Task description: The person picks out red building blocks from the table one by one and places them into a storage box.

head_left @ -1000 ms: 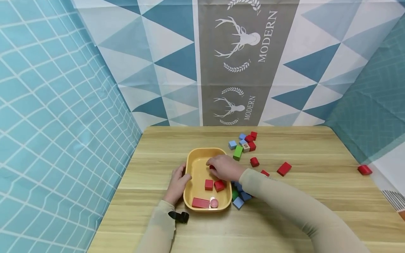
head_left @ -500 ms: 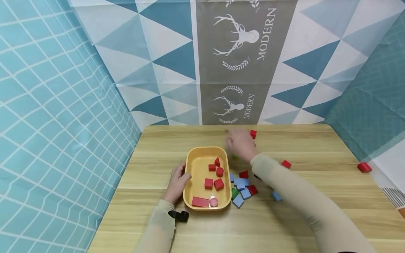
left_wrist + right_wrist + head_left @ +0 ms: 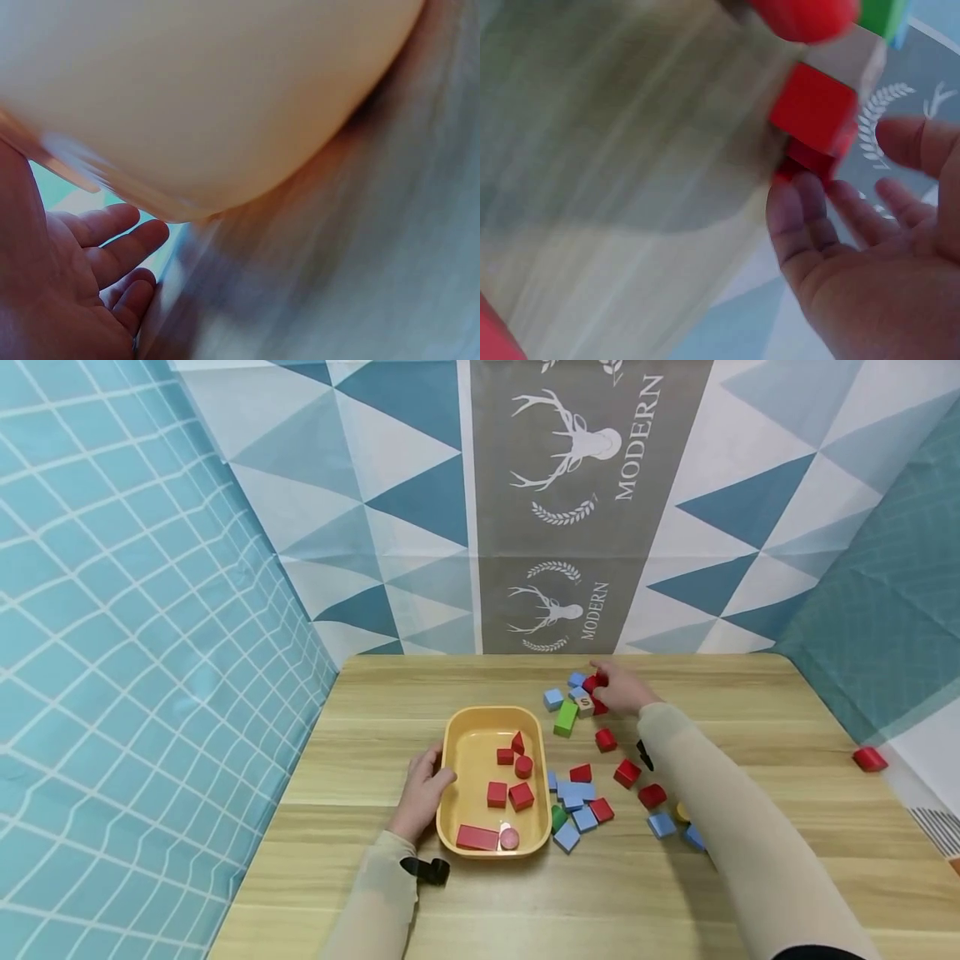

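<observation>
My left hand (image 3: 422,797) grips the yellow tray (image 3: 468,768) by its left rim; my right hand (image 3: 627,691), fingers loosely spread, is at the far red blocks (image 3: 814,109), perhaps touching one.

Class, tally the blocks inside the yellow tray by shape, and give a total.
Round blocks: 2
Pointed block: 1
Long block: 1
Short box-shaped blocks: 3
Total: 7

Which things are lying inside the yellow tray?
Inside the tray lie seven red blocks, including one long bar. What is directly beneath them cannot be seen.
</observation>
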### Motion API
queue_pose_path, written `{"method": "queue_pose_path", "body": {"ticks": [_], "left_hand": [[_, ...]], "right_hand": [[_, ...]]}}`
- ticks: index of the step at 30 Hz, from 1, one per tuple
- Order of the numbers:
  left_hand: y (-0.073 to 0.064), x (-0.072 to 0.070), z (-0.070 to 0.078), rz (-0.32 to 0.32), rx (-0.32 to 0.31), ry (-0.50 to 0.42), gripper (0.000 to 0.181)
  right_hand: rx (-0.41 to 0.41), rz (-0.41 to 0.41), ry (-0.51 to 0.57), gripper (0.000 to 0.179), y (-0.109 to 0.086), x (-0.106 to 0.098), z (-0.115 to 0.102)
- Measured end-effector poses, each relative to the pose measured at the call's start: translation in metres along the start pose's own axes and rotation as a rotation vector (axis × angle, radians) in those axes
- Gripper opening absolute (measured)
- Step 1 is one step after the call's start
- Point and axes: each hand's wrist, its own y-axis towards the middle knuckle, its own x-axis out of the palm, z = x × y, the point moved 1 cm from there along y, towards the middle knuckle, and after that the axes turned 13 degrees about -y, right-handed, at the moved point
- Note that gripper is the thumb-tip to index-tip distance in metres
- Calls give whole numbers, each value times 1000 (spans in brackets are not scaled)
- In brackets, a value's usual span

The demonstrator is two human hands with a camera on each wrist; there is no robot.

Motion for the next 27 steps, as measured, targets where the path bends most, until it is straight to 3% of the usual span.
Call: {"method": "queue_pose_path", "body": {"ticks": [6,14,19,27], "left_hand": [[0,0,0,-5,-2,-1,67],[-1,0,-1,2,-12,-5,68],[-1,0,1,-1,-12,-10,67],[-1,-2,0,-7,-15,7,66]], "right_hand": [[-22,6,-27,72,1,8,1],[-3,52,-177,71,-2,13,1],[-16,102,-248,71,-14,14,5],[-119,163,-411,58,-48,21,11]]}}
